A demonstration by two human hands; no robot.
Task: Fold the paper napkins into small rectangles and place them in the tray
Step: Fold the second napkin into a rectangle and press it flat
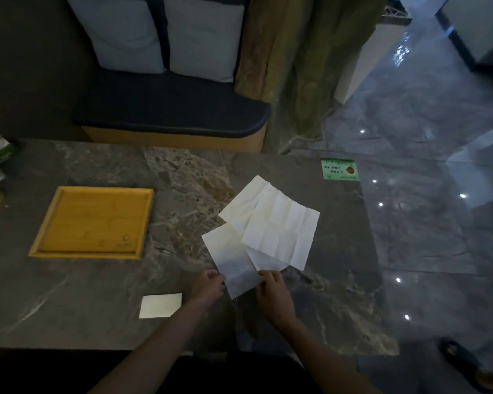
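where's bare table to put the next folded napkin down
Bare table lies between the tray and the folded napkin, and along the near left edge. The tray itself holds nothing. It is crowded right of centre, where both hands pinch one of the overlapping open napkins.

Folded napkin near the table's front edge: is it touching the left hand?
Apart. The head view shows bare table between the folded napkin and the left hand.
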